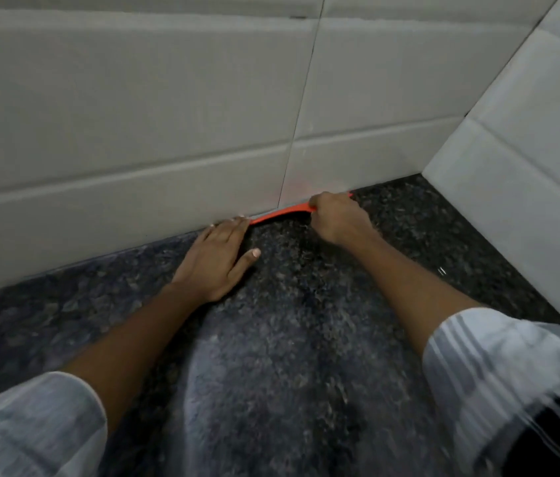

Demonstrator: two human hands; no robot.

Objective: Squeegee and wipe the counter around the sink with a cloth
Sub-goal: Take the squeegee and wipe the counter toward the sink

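Observation:
An orange squeegee (280,213) lies along the seam where the dark speckled counter (289,339) meets the tiled back wall. My right hand (339,218) is closed around its right part, and a small orange tip shows past the knuckles. My left hand (220,258) lies flat on the counter with fingers spread; its fingertips touch the squeegee's left end at the wall. Neither a cloth nor the sink is in view.
Pale grey wall tiles (134,115) rise right behind the squeegee. A second tiled wall (530,184) closes the corner on the right. A small shiny object (441,270) lies on the counter near that wall. Striped sleeves fill the lower corners.

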